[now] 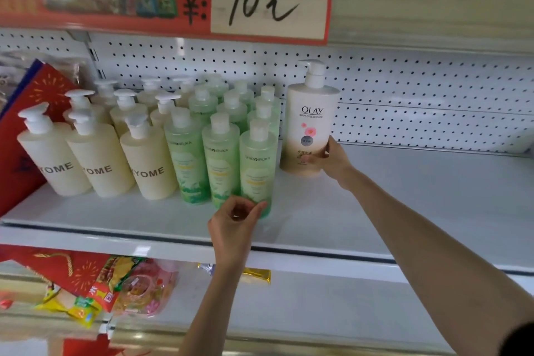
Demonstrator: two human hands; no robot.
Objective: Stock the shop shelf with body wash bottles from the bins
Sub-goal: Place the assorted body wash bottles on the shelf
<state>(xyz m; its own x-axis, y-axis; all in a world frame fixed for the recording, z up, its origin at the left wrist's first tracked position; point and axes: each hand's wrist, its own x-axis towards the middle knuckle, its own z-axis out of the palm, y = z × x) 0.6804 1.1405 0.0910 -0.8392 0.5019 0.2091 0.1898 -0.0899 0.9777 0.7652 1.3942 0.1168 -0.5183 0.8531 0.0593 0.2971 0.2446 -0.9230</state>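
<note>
A cream Olay pump bottle stands upright on the white shelf, to the right of the green bottles. My right hand grips its lower part. My left hand is at the base of the front right green Shiroiruka bottle, thumb and fingers curled at it. Several green bottles stand in rows beside it. Left of them stand several cream pump bottles marked YOME.
A perforated white back panel closes the shelf behind. A red price sign hangs on the shelf edge above. A red box leans at the far left. Snack packets lie on the lower shelf.
</note>
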